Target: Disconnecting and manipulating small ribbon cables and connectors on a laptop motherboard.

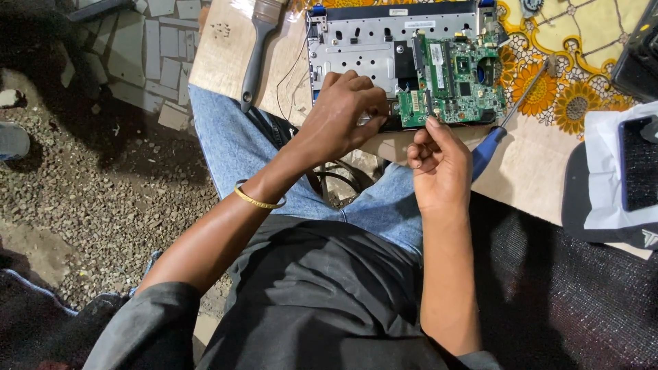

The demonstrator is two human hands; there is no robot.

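Observation:
An opened laptop chassis lies on the table, its silver metal base bare on the left and a green circuit board on the right. My left hand, with a gold bangle on the wrist, curls over the chassis's near edge, fingertips pressing at the board's left corner. My right hand pinches the near edge of the green board between thumb and forefinger. What lies under the left fingers is hidden.
A blue-handled screwdriver lies just right of the board on a sunflower-patterned cloth. A paintbrush rests at the table's left edge. A dark phone on white paper sits far right. Gravel and tiles lie below left.

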